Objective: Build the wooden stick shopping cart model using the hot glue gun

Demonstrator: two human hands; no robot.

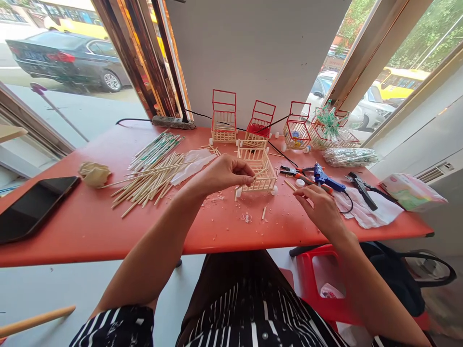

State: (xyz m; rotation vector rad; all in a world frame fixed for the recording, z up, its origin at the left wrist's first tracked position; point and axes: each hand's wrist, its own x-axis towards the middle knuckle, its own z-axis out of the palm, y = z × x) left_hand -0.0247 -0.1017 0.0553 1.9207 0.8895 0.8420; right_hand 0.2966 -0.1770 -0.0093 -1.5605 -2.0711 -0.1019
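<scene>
A small cart made of pale wooden sticks (265,184), with white wheels, stands on the red table in front of me. My left hand (231,172) is above its near left side, thumb and fingers pinched on a short wooden stick (259,173). To the right of the cart, my right hand (320,207) is low over the table. Its fingertips close on the end of another short wooden stick (290,185), beside a white round cap (300,183). A loose stick piece (264,213) and bits of debris lie in front of the cart.
Red-handled stick carts (224,118) line the back. At left are piled sticks (152,185), wrapped sticks (155,149), a phone (34,207) and a power strip (173,122). Pliers (289,170), a blue glue gun (329,180), a black-handled tool (363,190) and a tissue pack (414,192) lie right.
</scene>
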